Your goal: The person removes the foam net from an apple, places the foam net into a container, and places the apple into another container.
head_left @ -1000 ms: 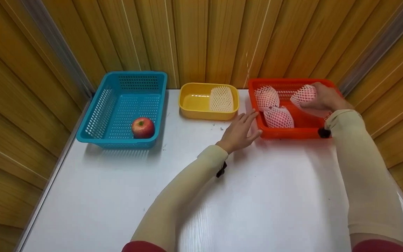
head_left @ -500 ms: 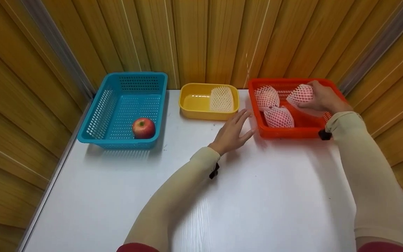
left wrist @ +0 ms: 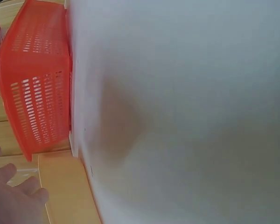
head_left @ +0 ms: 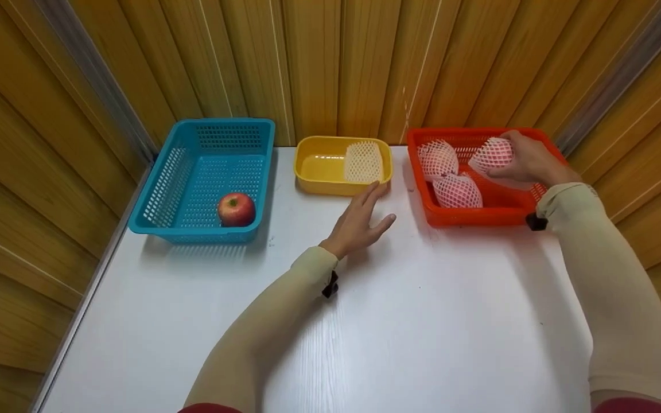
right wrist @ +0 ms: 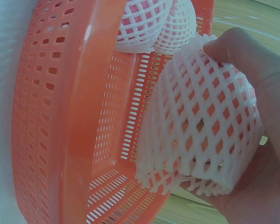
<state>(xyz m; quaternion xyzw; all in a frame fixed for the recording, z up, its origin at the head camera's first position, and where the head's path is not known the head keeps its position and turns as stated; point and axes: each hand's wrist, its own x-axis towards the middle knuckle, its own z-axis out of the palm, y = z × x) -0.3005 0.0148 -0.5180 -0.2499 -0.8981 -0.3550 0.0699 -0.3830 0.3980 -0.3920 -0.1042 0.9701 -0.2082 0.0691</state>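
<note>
My right hand (head_left: 528,159) grips an apple in a white foam net (right wrist: 200,121) above the right part of the red basket (head_left: 479,218). Reddish colour shows through the mesh, and the net's loose lower edge hangs free in the right wrist view. Two more fruits in foam nets, one netted fruit (head_left: 438,159) behind the other netted fruit (head_left: 458,192), lie at the basket's left side. With fingers spread, my left hand (head_left: 356,223) holds nothing. Its fingertips overlap the front rim of the yellow box (head_left: 322,186), where a flat foam net (head_left: 364,163) lies.
At the left, a blue basket (head_left: 193,231) contains one bare red apple (head_left: 236,209). All the containers stand in a row along the wooden back wall (head_left: 313,69). The white table (head_left: 399,332) extends in front of them.
My left hand has moved from the red basket's left edge leftward to the front of the yellow box. The right hand, still holding the netted apple, has shifted slightly left.
</note>
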